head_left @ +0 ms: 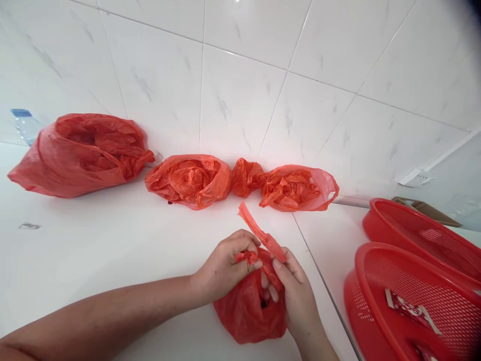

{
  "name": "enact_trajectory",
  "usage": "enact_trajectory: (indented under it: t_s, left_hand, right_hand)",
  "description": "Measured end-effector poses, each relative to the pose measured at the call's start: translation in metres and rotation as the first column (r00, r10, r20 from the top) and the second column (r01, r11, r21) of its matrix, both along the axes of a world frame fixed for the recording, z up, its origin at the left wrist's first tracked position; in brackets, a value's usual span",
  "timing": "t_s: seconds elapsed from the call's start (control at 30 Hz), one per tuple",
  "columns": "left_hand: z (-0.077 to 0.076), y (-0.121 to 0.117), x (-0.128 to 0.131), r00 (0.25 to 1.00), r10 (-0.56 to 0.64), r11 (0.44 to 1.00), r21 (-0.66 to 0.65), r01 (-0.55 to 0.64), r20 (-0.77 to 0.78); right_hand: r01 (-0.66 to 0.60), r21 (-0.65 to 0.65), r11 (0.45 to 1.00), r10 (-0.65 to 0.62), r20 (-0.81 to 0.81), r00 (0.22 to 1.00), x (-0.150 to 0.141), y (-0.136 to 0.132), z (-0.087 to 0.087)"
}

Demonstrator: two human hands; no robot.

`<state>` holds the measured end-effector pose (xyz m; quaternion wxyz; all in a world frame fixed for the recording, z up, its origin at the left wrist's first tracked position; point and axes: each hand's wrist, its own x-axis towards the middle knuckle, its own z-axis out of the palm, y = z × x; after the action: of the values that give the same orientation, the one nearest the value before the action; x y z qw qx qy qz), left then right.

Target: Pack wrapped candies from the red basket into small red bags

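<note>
Low in the middle of the head view, a filled red plastic bag (250,313) rests on the white table. My left hand (229,263) is closed on a bunched part of the bag's top, with red film showing between thumb and fingers. My right hand (296,286) pinches the bag's other side, and some of its fingertips show through a gap near the bag's mouth. From between thumb and fingers of that hand, a flattened strip of the bag, perhaps a handle, sticks up to the left. What lies inside the bag is hidden.
Behind my hands, a large red bag (75,160), two smaller red bags (188,180) (296,188) and a crumpled red bag (246,178) line the tiled wall. At right stand two red baskets (361,301) (370,225), the nearer holding a wrapped packet (411,311). A bottle (26,125) stands far left.
</note>
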<state>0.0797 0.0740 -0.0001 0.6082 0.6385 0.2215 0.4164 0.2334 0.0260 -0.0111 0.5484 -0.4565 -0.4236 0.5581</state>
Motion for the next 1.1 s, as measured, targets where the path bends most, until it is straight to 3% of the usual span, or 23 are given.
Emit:
enact_trajectory:
  t_s: [0.13,0.2,0.33,0.43,0.57,0.67,0.77,0.83,0.97,1.1]
  left_hand:
    - [-0.004,0.009,0.000,1.000,0.018,0.985,-0.171,-0.020,-0.010]
    - [-0.007,0.012,0.000,1.000,0.012,0.982,-0.188,-0.011,0.003]
    - [-0.015,0.014,0.002,0.984,-0.095,0.964,-0.234,0.129,0.150]
    - [-0.014,0.013,0.001,0.990,-0.049,0.967,-0.242,0.080,0.130]
    - [-0.004,0.006,0.000,1.000,-0.003,0.984,-0.179,-0.001,-0.021]
    - [0.002,-0.001,0.001,0.990,0.023,0.996,-0.078,-0.034,-0.141]
    - [0.003,-0.003,0.001,0.964,0.088,0.992,0.114,-0.061,-0.250]
    - [0.002,-0.001,0.001,0.945,0.155,0.960,0.270,-0.076,-0.286]
    - [-0.001,0.005,-0.003,0.927,0.264,0.844,0.529,-0.088,-0.268]
    - [-0.003,0.007,-0.006,0.912,0.337,0.729,0.677,-0.097,-0.233]
  right_hand:
    - [-0.079,0.017,0.997,0.080,-0.122,0.989,0.012,0.001,-0.003]
    - [-0.076,-0.015,0.997,0.075,-0.052,0.996,0.015,0.000,-0.004]
    - [-0.085,0.005,0.996,0.083,0.182,0.980,0.011,-0.001,-0.003]
    - [0.013,-0.005,1.000,-0.011,0.274,0.962,0.006,-0.001,0.002]
    - [0.154,0.041,0.987,-0.152,0.539,0.828,0.007,0.003,0.003]
    - [0.221,0.054,0.974,-0.205,0.631,0.749,0.011,0.005,0.002]
    - [0.195,0.039,0.980,-0.185,0.542,0.820,0.013,0.005,0.001]
    - [0.144,0.026,0.989,-0.141,0.432,0.891,0.014,0.005,0.000]
    - [0.073,-0.022,0.997,-0.069,0.134,0.989,0.022,0.005,-0.001]
    - [0.134,-0.025,0.991,-0.136,-0.123,0.983,0.029,0.006,-0.001]
